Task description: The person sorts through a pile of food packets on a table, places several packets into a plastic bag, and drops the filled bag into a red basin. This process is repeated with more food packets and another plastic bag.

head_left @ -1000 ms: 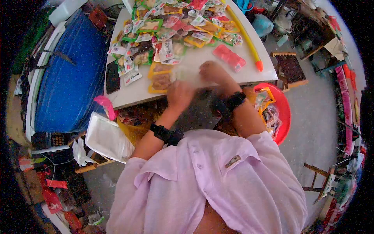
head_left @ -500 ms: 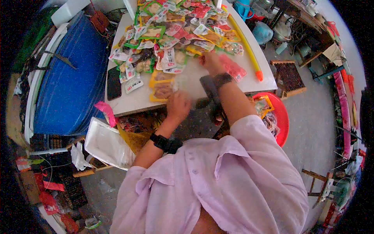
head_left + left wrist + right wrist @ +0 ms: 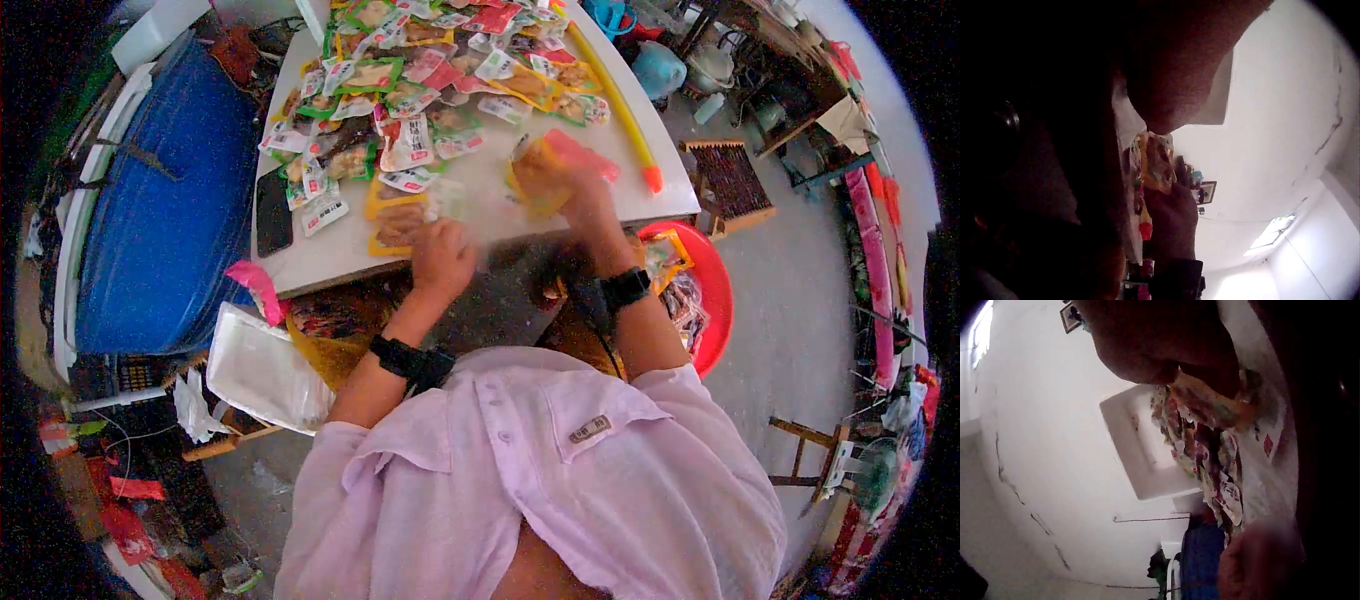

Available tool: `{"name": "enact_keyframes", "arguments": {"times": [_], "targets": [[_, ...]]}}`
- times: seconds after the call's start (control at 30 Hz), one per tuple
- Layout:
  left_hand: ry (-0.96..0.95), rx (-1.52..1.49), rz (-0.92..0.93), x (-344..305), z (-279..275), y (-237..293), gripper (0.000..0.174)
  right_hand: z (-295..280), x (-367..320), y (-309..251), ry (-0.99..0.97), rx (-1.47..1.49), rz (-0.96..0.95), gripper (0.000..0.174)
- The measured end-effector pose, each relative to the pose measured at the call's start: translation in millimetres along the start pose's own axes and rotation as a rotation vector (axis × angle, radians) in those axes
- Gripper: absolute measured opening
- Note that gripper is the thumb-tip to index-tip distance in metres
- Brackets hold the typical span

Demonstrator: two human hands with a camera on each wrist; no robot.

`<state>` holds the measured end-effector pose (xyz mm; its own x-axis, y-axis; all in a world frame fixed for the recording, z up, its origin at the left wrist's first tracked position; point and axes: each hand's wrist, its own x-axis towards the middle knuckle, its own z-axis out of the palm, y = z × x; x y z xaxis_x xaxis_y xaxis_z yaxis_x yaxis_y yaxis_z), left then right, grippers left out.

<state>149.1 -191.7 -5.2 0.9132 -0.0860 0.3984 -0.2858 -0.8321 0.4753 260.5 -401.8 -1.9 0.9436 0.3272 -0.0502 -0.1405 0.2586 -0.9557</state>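
Observation:
In the head view my right hand (image 3: 585,190) grips a yellow-edged food packet (image 3: 537,172), lifted over the front right part of the white table (image 3: 490,215). The right wrist view shows this packet (image 3: 1204,403) hanging below the dark fingers. My left hand (image 3: 443,262) is at the table's front edge, its fingers curled on a see-through plastic bag (image 3: 446,200), which is blurred. Left of that bag lie two yellow-edged packets (image 3: 398,225), one behind the other. A pink-red packet (image 3: 580,152) lies flat, partly behind the right hand.
A heap of mixed food packets (image 3: 430,80) covers the table's far part. A phone (image 3: 273,210) lies at the left edge, a yellow tube with an orange tip (image 3: 620,100) along the right. Below stand a red basin (image 3: 715,305) with packets and a white foam box (image 3: 265,365).
My right hand reached forward to the heap, took a yellow-edged packet and drew it back toward the table's front. The left hand has stayed near the front edge.

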Motion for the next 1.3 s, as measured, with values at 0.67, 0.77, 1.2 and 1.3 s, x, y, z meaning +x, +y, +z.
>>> {"name": "enact_keyframes", "arguments": {"times": [0.67,0.77,1.2,1.3], "targets": [[-0.366,-1.891,-0.566,27.8,-26.2,27.6,0.023,29.9,-59.6,-24.1,-0.356,0.377,0.074,0.035],[-0.302,-1.072,-0.526,26.8,-29.0,32.7,0.019,35.8,-71.0,-33.4,-0.344,0.428,0.105,0.035],[0.185,-0.357,-0.189,6.8,10.1,21.0,0.020,25.8,-109.0,-2.5,0.135,0.205,0.000,0.025],[0.164,-0.009,-0.116,13.7,0.5,21.4,0.028,21.5,-104.7,-12.0,0.306,0.146,-0.004,0.023]]}}
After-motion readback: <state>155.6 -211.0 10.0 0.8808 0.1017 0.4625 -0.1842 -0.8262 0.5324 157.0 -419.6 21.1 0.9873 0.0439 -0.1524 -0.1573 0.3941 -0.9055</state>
